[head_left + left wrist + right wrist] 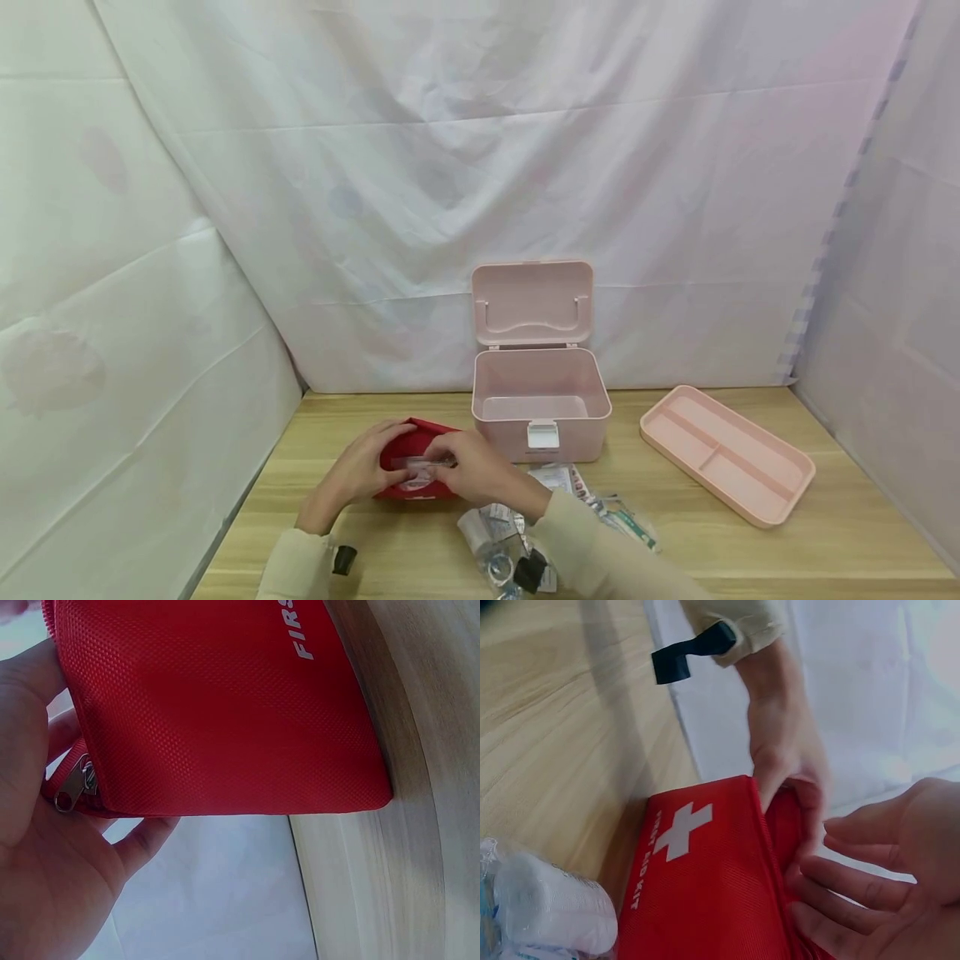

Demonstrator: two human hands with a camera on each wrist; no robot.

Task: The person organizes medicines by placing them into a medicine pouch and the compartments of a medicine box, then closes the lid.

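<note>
A red zippered first aid pouch [417,442] stands on the table, its mouth spread and its white cross and lettering visible in the right wrist view. My left hand [365,467] grips the pouch's left side, thumb at the mouth and fingers behind; a zipper pull [71,787] hangs by the palm. A clear plastic packet [417,475] shows in the mouth between both hands. My right hand [474,468] is at the pouch's right side, fingers bent and fingertips right at the rim [776,862]. I cannot tell whether it pinches the packet.
Behind the right hand stands a pink box [542,437] with its lid raised. A pink divided tray [738,454] lies at the right. Several wrapped medical supplies [622,521] and a white bandage roll [555,907] lie near the right forearm. White cloth [420,192] hangs behind.
</note>
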